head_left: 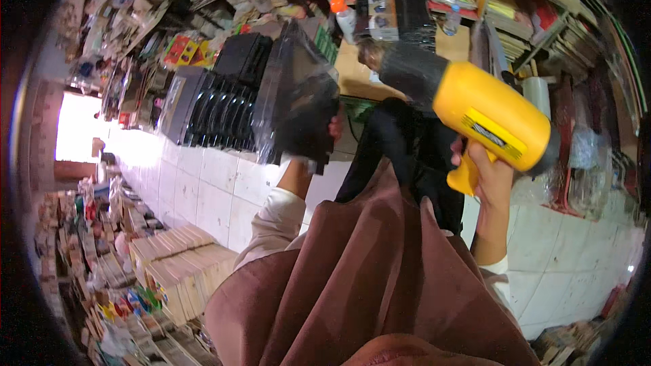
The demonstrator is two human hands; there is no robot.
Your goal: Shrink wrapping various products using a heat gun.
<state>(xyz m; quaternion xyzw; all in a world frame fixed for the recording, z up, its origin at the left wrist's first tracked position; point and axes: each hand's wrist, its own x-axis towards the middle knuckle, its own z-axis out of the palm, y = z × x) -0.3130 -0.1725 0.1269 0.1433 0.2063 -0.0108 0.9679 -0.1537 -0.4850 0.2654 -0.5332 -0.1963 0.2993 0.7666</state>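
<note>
My left hand (pixel 335 127) is wrapped round a flat black package (pixel 298 95) in clear, loose plastic film, holding it up at a tilt. Most of that hand is hidden behind the package; only some fingertips and the wrist show. My right hand (pixel 494 175) grips the handle of a yellow heat gun (pixel 491 108). Its dark nozzle end points left, toward the package but apart from it. Just left of the package stands a row of shiny black film-wrapped packages (pixel 220 112), with a black case (pixel 242 55) behind them.
Ahead sits a cardboard box (pixel 354 76), near a white bottle (pixel 346 22) with an orange cap and a film-wrapped black box (pixel 383 17). Crowded shelves (pixel 556 7) line the far right. Tied pale bundles (pixel 183 264) lie at the lower left on the white tiled floor (pixel 217 186).
</note>
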